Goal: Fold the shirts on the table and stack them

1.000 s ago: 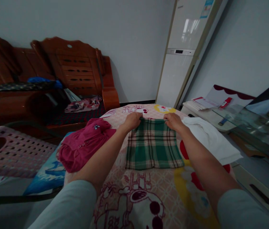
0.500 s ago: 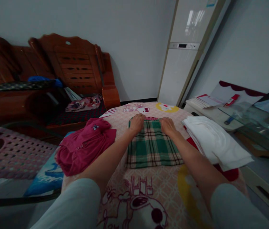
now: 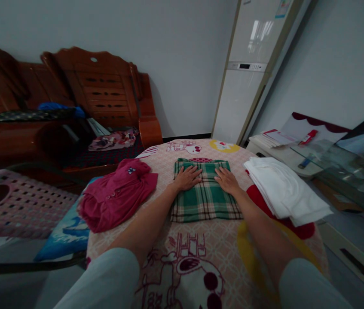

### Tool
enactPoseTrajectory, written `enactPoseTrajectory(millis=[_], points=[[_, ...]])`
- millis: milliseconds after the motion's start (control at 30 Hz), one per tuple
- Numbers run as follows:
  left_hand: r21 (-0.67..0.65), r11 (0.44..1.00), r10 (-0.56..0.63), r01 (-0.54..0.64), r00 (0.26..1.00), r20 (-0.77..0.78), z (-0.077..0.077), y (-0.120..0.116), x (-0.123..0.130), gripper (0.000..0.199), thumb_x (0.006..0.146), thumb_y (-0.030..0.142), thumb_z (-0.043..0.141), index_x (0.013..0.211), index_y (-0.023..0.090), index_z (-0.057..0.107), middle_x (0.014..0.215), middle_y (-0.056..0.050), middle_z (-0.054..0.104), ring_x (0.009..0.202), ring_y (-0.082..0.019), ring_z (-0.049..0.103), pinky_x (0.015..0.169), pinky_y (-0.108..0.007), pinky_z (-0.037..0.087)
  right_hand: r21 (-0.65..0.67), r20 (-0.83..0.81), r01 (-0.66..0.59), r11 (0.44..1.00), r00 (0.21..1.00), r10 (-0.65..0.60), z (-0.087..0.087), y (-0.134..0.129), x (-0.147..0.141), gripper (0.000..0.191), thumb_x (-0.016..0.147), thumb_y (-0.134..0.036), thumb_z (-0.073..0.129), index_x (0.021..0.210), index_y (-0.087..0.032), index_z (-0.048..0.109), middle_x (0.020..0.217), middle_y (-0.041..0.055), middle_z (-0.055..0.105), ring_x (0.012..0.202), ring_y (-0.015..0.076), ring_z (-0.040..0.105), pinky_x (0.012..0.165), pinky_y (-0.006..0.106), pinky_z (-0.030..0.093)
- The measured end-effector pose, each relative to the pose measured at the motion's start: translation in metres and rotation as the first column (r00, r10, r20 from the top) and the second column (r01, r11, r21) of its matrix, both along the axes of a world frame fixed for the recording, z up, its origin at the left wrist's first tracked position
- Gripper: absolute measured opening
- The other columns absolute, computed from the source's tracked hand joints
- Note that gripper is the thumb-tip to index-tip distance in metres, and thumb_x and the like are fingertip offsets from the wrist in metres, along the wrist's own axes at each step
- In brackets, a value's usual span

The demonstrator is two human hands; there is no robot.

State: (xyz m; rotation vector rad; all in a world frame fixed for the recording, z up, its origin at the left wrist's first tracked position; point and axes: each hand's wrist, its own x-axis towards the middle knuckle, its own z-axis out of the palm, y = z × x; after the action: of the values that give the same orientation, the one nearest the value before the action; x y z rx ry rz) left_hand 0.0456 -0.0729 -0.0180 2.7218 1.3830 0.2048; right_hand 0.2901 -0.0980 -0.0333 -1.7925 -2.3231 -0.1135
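A green plaid piece of clothing lies folded into a rough rectangle at the middle of the patterned tablecloth. My left hand rests flat on its upper left part, fingers spread. On the upper right part lies my right hand, palm down with fingers extended. To the left is a crumpled magenta shirt with buttons. On the right, a folded white garment sits partly over a red cloth.
A pink woven chair and a blue cushion stand at the left. Behind is a wooden bench. A tall white air conditioner stands at the back. On the right is a glass-topped side table near papers.
Both hands have come from the far edge of the plaid clothing toward me. Their fingers have opened from gripping the edge and now lie flat on the cloth.
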Motion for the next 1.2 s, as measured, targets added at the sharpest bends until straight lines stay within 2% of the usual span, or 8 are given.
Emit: enactPoseTrajectory(millis=[100,233,400,533,700,800,967,1200], points=[[-0.008,1.0,0.03,-0.029,0.999,0.013,0.006,-0.007,0.001,0.054,0.1,0.043,0.037,0.151,0.026,0.034,0.158,-0.012,0.034,0.147,-0.028,0.028,0.116,-0.057,0.023,0.054,-0.045,-0.037,0.998,0.998,0.039,0.001,-0.013,0.0,0.046,0.099,-0.035,0.042,0.138,-0.013,0.054,0.147,0.0174,0.049,0.139,0.0279,0.041,0.113,0.047,0.034],[-0.031,0.999,0.03,-0.027,0.994,0.11,0.016,-0.033,-0.001,0.051,0.098,0.037,0.044,0.144,0.015,0.044,0.154,-0.018,0.039,0.144,-0.026,0.035,0.116,-0.045,0.031,0.137,-0.187,-0.174,0.975,0.962,0.198,0.006,-0.051,0.003,0.039,0.098,-0.029,0.043,0.128,-0.014,0.063,0.136,0.017,0.059,0.131,0.027,0.051,0.111,0.05,0.038],[-0.092,0.968,-0.216,0.233,0.962,0.167,0.019,-0.1,-0.006,0.061,0.094,0.049,0.05,0.144,0.015,0.043,0.152,-0.016,0.043,0.141,-0.024,0.04,0.114,-0.037,0.035,0.136,-0.341,-0.331,0.934,0.869,0.358,0.01,-0.118,0.01,0.039,0.092,-0.031,0.056,0.128,-0.018,0.064,0.129,0.0146,0.065,0.123,0.0264,0.058,0.106,0.049,0.046],[-0.077,0.95,-0.295,0.303,0.95,0.101,0.009,-0.139,0.001,0.074,0.089,0.052,0.056,0.148,0.012,0.037,0.156,-0.02,0.035,0.145,-0.029,0.032,0.117,-0.042,0.03,0.101,-0.269,-0.391,0.915,0.875,0.403,0.006,-0.15,0.005,0.047,0.086,-0.022,0.06,0.133,-0.019,0.061,0.134,0.0134,0.062,0.126,0.0279,0.056,0.107,0.05,0.045],[-0.044,0.961,-0.271,0.271,0.962,0.017,-0.001,-0.143,0.008,0.064,0.096,0.045,0.045,0.151,0.015,0.033,0.158,-0.017,0.03,0.147,-0.029,0.028,0.118,-0.049,0.026,0.109,-0.085,-0.398,0.911,0.909,0.408,0.004,-0.155,-0.001,0.044,0.087,-0.011,0.046,0.126,-0.015,0.066,0.129,0.0156,0.065,0.123,0.0287,0.058,0.103,0.05,0.048],[-0.026,0.975,-0.219,0.219,0.976,-0.003,-0.004,-0.139,-0.001,0.055,0.097,0.026,0.041,0.15,0.014,0.033,0.156,-0.017,0.036,0.145,-0.027,0.034,0.117,-0.045,0.03,0.129,-0.054,-0.335,0.933,0.938,0.344,-0.002,-0.15,0.008,0.046,0.085,-0.007,0.044,0.123,-0.016,0.068,0.127,0.0143,0.067,0.12,0.0271,0.06,0.103,0.048,0.049],[-0.027,0.975,-0.219,0.219,0.976,0.001,-0.01,-0.136,-0.033,0.064,0.086,0.003,0.039,0.149,0.015,0.037,0.153,-0.015,0.041,0.143,-0.024,0.037,0.116,-0.041,0.033,0.156,-0.113,-0.24,0.958,0.959,0.259,-0.011,-0.143,0.032,0.049,0.082,-0.005,0.042,0.12,-0.016,0.071,0.125,0.0143,0.068,0.118,0.0268,0.061,0.105,0.048,0.048],[0.026,0.98,-0.199,0.197,0.969,0.15,-0.012,-0.137,-0.066,0.061,0.087,0.003,0.039,0.145,0.018,0.044,0.149,-0.012,0.047,0.138,-0.02,0.045,0.115,-0.04,0.039,0.164,-0.326,-0.221,0.961,0.908,0.264,-0.014,-0.136,0.048,0.053,0.072,-0.003,0.045,0.116,-0.019,0.072,0.125,0.0121,0.068,0.118,0.0261,0.062,0.104,0.049,0.05]])
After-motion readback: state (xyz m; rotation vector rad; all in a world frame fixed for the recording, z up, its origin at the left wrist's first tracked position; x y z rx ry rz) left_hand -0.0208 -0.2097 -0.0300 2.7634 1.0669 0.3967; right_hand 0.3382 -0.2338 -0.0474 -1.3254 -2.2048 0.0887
